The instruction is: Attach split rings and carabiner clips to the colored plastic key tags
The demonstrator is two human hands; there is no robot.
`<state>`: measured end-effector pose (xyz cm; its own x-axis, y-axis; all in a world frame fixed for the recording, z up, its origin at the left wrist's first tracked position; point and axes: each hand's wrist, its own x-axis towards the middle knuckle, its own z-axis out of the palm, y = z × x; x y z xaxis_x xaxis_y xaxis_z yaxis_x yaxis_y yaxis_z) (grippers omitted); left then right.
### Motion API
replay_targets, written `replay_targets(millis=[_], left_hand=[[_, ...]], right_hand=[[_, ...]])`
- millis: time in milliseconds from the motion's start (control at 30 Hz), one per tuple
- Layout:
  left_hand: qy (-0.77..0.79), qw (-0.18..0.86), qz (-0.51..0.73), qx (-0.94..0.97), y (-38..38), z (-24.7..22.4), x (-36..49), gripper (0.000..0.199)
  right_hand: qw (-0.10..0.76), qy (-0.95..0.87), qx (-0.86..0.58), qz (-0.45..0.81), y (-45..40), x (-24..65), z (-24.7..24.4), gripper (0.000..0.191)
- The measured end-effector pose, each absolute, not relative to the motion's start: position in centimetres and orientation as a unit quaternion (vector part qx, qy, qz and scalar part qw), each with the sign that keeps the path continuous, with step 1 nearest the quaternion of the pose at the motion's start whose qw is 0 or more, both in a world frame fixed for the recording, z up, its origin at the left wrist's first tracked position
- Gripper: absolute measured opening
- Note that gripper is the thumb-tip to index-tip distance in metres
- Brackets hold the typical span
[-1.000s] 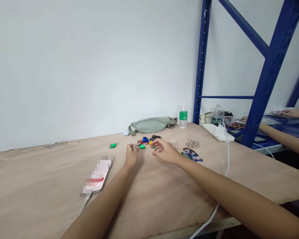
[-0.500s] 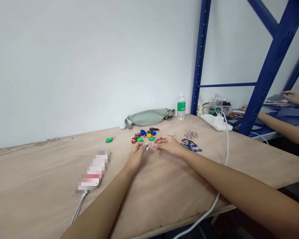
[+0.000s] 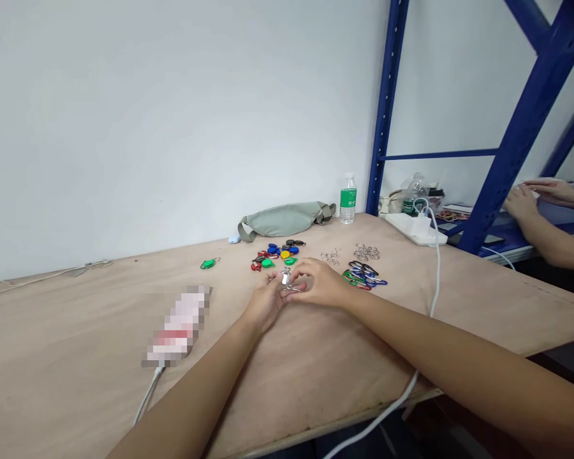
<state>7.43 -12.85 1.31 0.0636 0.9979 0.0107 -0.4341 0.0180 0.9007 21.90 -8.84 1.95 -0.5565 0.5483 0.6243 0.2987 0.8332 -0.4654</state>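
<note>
From the head view, the left hand [image 3: 266, 303] and right hand [image 3: 321, 284] meet over a plywood table [image 3: 76, 331], fingers curled in a narrow grip around a small silver metal clip [image 3: 285, 276], which stands between them; which fingers bear it is too small to tell. Just far of the hands lies a cluster of glossy plastic key tags [image 3: 273, 254] in blue, green, red, yellow and black. To the right sit thin metal split rings [image 3: 367, 252] and smooth carabiners [image 3: 363, 275]. Farther left lies a green key tag [image 3: 210, 263]. A pixelated flat oblong [image 3: 176, 326] lies near left. At the far edge are a soft grey-green waist bag [image 3: 284, 220] and a plastic water bottle [image 3: 347, 199]. Far right, a co-worker's hands [image 3: 521, 201] rest beyond a blue steel shelf upright [image 3: 387, 108].
</note>
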Motion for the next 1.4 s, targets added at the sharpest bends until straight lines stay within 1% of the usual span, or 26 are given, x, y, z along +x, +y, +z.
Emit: replay_targets(millis=[133,267,367,500,633,767,900,1067,1167,1267,1400], left_hand=[[0.351,0.617,0.593,0.379,-13.1,1.5,7.6,0.016],[0.357,0.606,0.588,0.400,-13.1,1.6,7.3,0.021],[0.380,0.587,0.577,0.422,-12.9,1.6,7.1,0.025],[0.428,0.530,0.558,0.474,-12.8,1.8,6.9,0.031],[0.470,0.462,0.533,0.531,-12.7,2.0,6.7,0.033],[0.456,0.424,0.533,0.573,-12.5,1.9,6.3,0.033],[0.421,0.449,0.515,0.597,-12.6,1.7,6.1,0.037],[0.385,0.483,0.505,0.603,-12.8,1.7,6.3,0.035],[0.387,0.482,0.499,0.607,-12.7,1.6,6.2,0.035],[0.378,0.488,0.492,0.614,-12.7,1.6,6.0,0.037],[0.358,0.508,0.479,0.620,-12.6,1.6,6.0,0.041]], right_hand=[[0.375,-0.879,-0.249,0.157,-9.1,21.3,1.7,0.018],[0.372,-0.873,-0.257,0.182,-9.0,21.3,1.8,0.009],[0.358,-0.867,-0.268,0.217,-9.1,21.4,2.0,0.009],[0.346,-0.857,-0.277,0.264,-9.3,21.5,2.2,0.010],[0.332,-0.860,-0.289,0.257,-9.4,21.5,2.2,0.010],[0.331,-0.860,-0.289,0.261,-9.3,21.8,2.5,0.011],[0.339,-0.848,-0.302,0.274,-9.1,22.0,2.7,0.012],[0.372,-0.818,-0.336,0.283,-9.0,21.7,2.2,0.009],[0.384,-0.797,-0.362,0.293,-8.6,21.7,1.8,0.014],[0.390,-0.781,-0.354,0.335,-8.2,21.8,1.5,0.014],[0.379,-0.776,-0.305,0.401,-8.4,21.8,1.7,0.014]])
